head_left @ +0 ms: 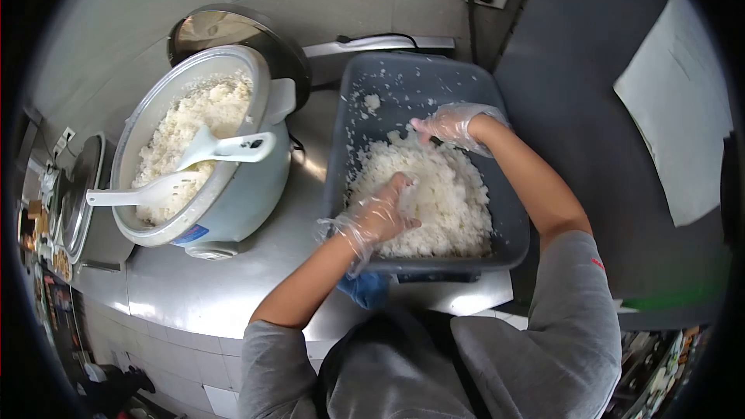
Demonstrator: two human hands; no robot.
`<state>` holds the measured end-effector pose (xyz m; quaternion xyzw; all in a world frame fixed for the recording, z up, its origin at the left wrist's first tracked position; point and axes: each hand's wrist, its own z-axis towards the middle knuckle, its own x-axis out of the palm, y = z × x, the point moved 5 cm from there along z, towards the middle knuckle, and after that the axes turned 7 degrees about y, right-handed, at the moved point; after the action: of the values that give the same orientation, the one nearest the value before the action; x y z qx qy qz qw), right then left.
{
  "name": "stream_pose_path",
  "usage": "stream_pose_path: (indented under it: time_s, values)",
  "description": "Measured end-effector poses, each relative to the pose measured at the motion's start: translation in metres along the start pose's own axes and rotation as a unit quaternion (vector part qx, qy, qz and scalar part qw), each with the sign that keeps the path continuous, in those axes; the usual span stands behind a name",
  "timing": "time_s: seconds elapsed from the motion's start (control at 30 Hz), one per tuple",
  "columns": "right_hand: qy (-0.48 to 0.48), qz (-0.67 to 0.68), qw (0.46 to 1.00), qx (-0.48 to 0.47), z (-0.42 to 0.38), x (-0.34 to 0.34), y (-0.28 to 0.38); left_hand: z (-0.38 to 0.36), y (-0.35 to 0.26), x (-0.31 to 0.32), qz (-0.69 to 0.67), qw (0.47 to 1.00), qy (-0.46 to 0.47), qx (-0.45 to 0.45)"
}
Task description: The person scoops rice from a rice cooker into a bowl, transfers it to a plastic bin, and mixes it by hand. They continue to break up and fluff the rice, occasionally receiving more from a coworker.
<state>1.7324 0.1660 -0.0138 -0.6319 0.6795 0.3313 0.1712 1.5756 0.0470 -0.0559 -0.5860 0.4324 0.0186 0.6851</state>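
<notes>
A grey plastic tub (512, 225) holds a large mound of cooked white rice (442, 202). Both my hands wear clear, loose plastic gloves. My left hand (380, 213) rests on the near left side of the mound, its thumb and fingers apart and the fingertips touching rice. Over the far right part of the tub, my right hand (454, 126) points leftward at the mound's back edge. Its fingers look stretched out with nothing visible in them, though the underside is hidden. Loose grains and a small clump stick to the tub's far wall and floor.
To the left stands a large rice cooker (252, 194) full of rice, with a white rice paddle (225, 147) and a white spoon (143, 192) in it. Behind it leans a round metal lid (206, 27). A blue cloth (365, 291) lies at the steel counter's (178, 287) front edge.
</notes>
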Motion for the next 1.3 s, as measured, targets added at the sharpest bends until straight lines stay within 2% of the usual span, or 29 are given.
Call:
stream_pose_path:
  time_s: [0.1, 0.13, 0.23, 0.27, 0.33, 0.37, 0.47, 0.53, 0.57, 0.63, 0.7, 0.77, 0.83, 0.97, 1.03, 1.07, 1.1, 1.13, 1.17, 1.2, 1.23, 1.27, 1.3]
  values:
    - [-0.075, -0.126, 0.978, -0.148, 0.055, -0.024, 0.026, 0.011, 0.038, 0.014, -0.042, 0.999, -0.012, -0.016]
    - [-0.044, -0.110, 0.986, -0.117, 0.059, -0.031, 0.037, 0.009, 0.038, 0.014, -0.089, 0.996, -0.010, -0.012]
    - [-0.158, -0.197, 0.955, -0.157, 0.149, -0.050, 0.045, 0.009, 0.025, -0.005, 0.083, 0.989, 0.035, -0.120]
    - [-0.211, -0.186, 0.949, -0.140, 0.155, -0.054, 0.054, 0.009, 0.015, -0.013, 0.107, 0.982, 0.069, -0.137]
    - [-0.230, -0.142, 0.957, -0.104, 0.192, -0.058, 0.054, 0.009, 0.004, -0.025, 0.151, 0.964, 0.141, -0.169]
    - [-0.237, -0.118, 0.961, -0.084, 0.211, -0.057, 0.050, 0.012, 0.006, -0.025, 0.147, 0.972, 0.108, -0.150]
    - [-0.245, -0.083, 0.955, -0.142, 0.246, -0.032, 0.050, 0.017, 0.027, -0.016, 0.168, 0.981, 0.007, -0.098]
    - [0.020, -0.128, 0.970, -0.204, 0.252, 0.010, 0.065, 0.018, 0.038, -0.005, 0.215, 0.973, -0.056, -0.070]
    - [0.155, -0.141, 0.951, -0.227, 0.245, 0.035, 0.063, 0.015, 0.039, -0.003, 0.201, 0.973, -0.057, -0.095]
    - [0.238, 0.021, 0.960, -0.145, 0.282, 0.088, 0.022, 0.014, 0.040, -0.012, 0.175, 0.973, -0.057, -0.141]
    - [0.270, 0.117, 0.950, -0.105, 0.264, 0.115, 0.007, 0.015, 0.045, -0.011, 0.138, 0.978, -0.038, -0.152]
    - [0.259, 0.144, 0.948, -0.117, 0.217, 0.113, 0.019, 0.021, 0.046, -0.007, 0.133, 0.977, -0.012, -0.164]
    - [0.236, 0.163, 0.950, -0.124, 0.165, 0.103, 0.030, 0.025, 0.044, 0.000, 0.158, 0.972, 0.027, -0.174]
    - [0.170, 0.185, 0.961, -0.114, 0.071, 0.085, 0.030, 0.028, 0.032, -0.003, 0.186, 0.967, 0.045, -0.168]
    - [0.134, 0.196, 0.966, -0.103, 0.043, 0.085, 0.016, 0.035, 0.048, 0.005, 0.126, 0.985, 0.013, -0.114]
    - [0.088, 0.220, 0.938, -0.253, 0.060, 0.090, 0.003, 0.038, 0.048, 0.005, 0.109, 0.990, -0.001, -0.085]
    - [0.045, 0.233, 0.887, -0.397, 0.048, 0.087, 0.006, 0.039, 0.047, 0.006, 0.093, 0.994, -0.013, -0.056]
    - [0.038, 0.285, 0.891, -0.352, 0.050, 0.085, -0.006, 0.040, 0.037, 0.003, 0.120, 0.989, -0.086, 0.012]
    - [0.031, 0.335, 0.891, -0.307, 0.027, 0.074, 0.000, 0.041, 0.028, 0.001, 0.107, 0.990, -0.093, 0.012]
    - [-0.058, 0.235, 0.934, -0.265, 0.004, 0.061, 0.002, 0.042, 0.017, -0.003, 0.092, 0.991, -0.101, 0.011]
    - [-0.083, 0.262, 0.928, -0.251, 0.000, 0.057, -0.004, 0.044, 0.010, -0.005, 0.077, 0.991, -0.109, 0.008]
    - [-0.107, 0.287, 0.922, -0.237, -0.003, 0.051, -0.011, 0.045, 0.002, -0.009, 0.115, 0.974, -0.173, 0.089]
    - [-0.130, 0.311, 0.915, -0.224, -0.014, 0.047, -0.011, 0.055, 0.008, -0.008, 0.062, 0.985, -0.147, 0.071]
